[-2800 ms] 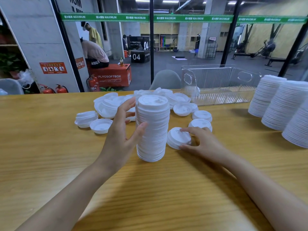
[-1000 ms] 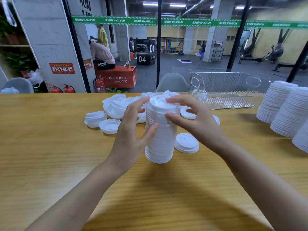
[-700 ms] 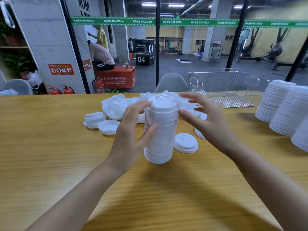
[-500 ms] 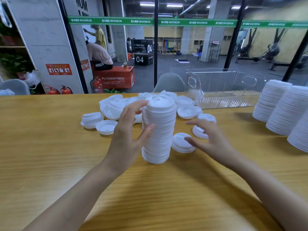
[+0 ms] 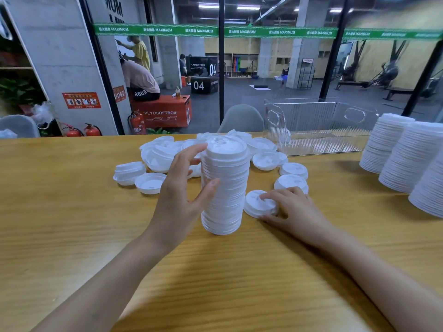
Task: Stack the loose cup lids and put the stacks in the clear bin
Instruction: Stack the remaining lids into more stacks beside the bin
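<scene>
- The left hand [image 5: 178, 195], its thumbnail short, and forearm are showing bare above the tabletop [image 5: 72, 212].
- The right hand [image 5: 294, 212] and forearm are likewise showing bare above it.

I see a tall white stack of lids [image 5: 224, 188] standing upright at mid-tabletop [image 5: 72, 212], sip-hole side up, with my left hand [image 5: 179, 190] cupped round its side. Just right of its base lies a single lid [image 5: 256, 207], top up, my right hand [image 5: 292, 209] curled over it. More loose lids [image 5: 163, 152] lie scattered behind, some upside down. The clear bin [image 5: 316, 125], ribbed-walled, stands farther back on the right. Three finished stacks [image 5: 407, 154] stand at the far right.
</scene>
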